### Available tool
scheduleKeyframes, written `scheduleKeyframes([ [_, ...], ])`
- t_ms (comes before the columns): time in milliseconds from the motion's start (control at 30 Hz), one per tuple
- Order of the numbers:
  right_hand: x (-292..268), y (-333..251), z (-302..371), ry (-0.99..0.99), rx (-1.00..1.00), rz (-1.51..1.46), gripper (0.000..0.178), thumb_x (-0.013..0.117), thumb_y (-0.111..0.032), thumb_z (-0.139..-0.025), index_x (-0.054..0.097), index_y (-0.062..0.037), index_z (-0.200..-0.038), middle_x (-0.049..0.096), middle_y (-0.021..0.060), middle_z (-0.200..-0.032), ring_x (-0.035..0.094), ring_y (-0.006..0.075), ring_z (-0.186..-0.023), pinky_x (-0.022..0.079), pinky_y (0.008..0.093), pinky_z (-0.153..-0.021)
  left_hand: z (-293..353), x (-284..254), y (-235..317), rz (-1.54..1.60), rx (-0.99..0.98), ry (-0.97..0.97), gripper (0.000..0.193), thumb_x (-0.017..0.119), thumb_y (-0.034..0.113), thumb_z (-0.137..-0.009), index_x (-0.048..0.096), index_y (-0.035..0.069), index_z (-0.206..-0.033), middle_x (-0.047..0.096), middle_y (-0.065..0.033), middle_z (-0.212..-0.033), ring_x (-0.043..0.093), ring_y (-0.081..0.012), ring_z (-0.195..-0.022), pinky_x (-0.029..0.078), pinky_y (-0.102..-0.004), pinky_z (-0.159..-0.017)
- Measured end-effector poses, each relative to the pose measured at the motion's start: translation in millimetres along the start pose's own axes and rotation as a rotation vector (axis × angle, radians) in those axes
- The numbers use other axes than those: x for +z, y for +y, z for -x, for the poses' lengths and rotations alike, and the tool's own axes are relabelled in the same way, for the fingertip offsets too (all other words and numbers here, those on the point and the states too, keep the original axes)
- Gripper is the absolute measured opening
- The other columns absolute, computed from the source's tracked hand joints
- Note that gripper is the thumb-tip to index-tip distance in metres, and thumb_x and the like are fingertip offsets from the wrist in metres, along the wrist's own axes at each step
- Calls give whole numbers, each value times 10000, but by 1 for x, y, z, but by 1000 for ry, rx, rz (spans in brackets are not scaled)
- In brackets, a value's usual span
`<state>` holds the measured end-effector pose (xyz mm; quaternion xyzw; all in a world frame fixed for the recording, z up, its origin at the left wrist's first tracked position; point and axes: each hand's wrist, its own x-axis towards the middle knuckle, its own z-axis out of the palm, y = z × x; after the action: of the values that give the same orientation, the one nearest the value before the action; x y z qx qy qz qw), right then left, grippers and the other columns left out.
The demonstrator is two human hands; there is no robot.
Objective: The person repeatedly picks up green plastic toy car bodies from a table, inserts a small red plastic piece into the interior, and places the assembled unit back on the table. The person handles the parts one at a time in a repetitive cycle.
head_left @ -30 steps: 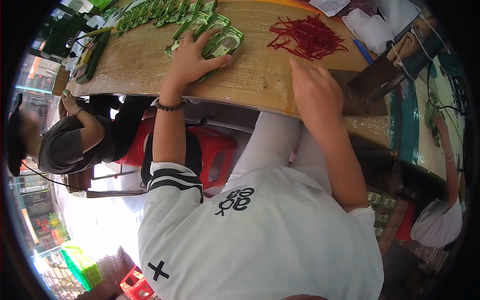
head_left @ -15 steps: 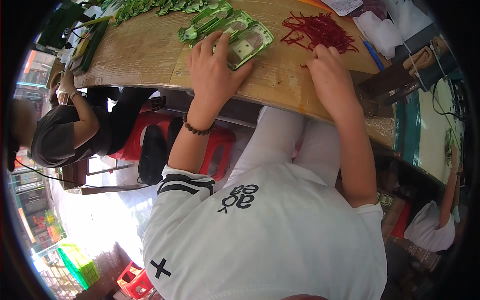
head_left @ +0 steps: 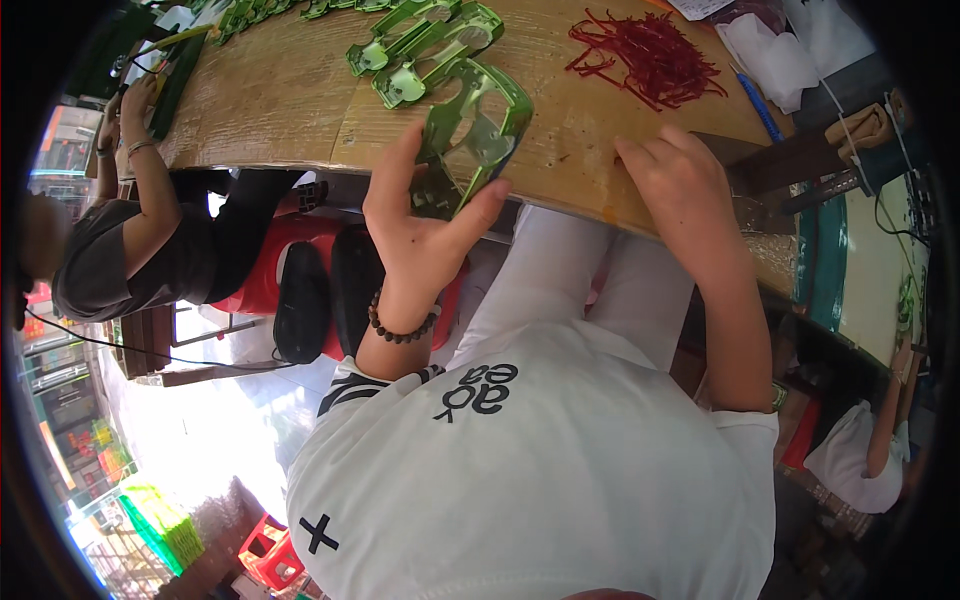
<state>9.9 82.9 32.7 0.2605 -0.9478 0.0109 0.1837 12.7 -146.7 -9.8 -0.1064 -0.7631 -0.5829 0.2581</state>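
Note:
My left hand point(head_left: 415, 225) grips a green plastic shell point(head_left: 505, 115) with wide openings, tilted up off the table near its front edge. The thumb is on the near side and the fingers are partly hidden behind the shell. Two similar green shells point(head_left: 455, 50) lie on the table just beyond it. My right hand point(head_left: 685, 190) is over the table's front edge, thumb and forefinger pinched together; whatever may be between them is too small to name. Beyond that hand lies a loose pile of thin red wires point(head_left: 655, 60).
The wooden table point(head_left: 260, 110) carries a row of green parts point(head_left: 270, 12) at the far left. A blue pen point(head_left: 760, 108) and white plastic wrapping point(head_left: 765, 60) lie at the right. One co-worker point(head_left: 120, 240) sits at the left, another point(head_left: 860, 450) at the right.
My left hand has lifted one green shell off the table and drawn it nearer, tilting it up. My right hand has pulled back from the red wires toward the table edge.

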Motion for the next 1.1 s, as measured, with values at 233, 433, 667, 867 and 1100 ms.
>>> scheduleKeyframes([
  [233, -16, -5, 17, 406, 27, -477, 247, 618, 35, -646, 643, 12, -890, 618, 107, -762, 603, 217, -673, 498, 287, -566, 24, 3, 26, 660, -410, -521, 685, 783, 150, -652, 455, -74, -1211, 566, -110, -1088, 554, -165, -961, 434, -296, -830],
  [433, -27, -15, 23, 719, -146, -479, 261, 647, 46, -621, 646, 32, -881, 630, 148, -772, 634, 230, -669, 523, 267, -551, 23, 17, 40, 912, -615, -758, 630, 757, 131, -685, 463, -81, -1200, 561, -103, -1084, 534, -144, -961, 435, -291, -830],
  [667, -25, -16, 34, 717, -134, -355, 277, 623, 72, -642, 636, 35, -917, 629, 152, -826, 641, 243, -707, 541, 282, -590, 24, 24, 51, 830, -605, -740, 600, 740, 110, -699, 468, -72, -1201, 561, -97, -1072, 531, -143, -957, 426, -288, -839],
  [867, -17, -21, 38, 745, -91, -469, 309, 679, -24, -656, 622, 37, -954, 624, 171, -871, 641, 261, -736, 545, 292, -608, 28, 26, 52, 819, -609, -717, 589, 734, 104, -703, 468, -73, -1198, 562, -97, -1076, 533, -145, -961, 424, -290, -845],
  [1100, -6, -37, 41, 816, 22, -756, 301, 703, -43, -686, 607, 27, -963, 596, 189, -967, 639, 254, -800, 541, 292, -666, 37, 29, 49, 668, -479, -667, 637, 765, 123, -661, 476, -55, -1200, 562, -97, -1085, 527, -139, -980, 419, -282, -836],
])
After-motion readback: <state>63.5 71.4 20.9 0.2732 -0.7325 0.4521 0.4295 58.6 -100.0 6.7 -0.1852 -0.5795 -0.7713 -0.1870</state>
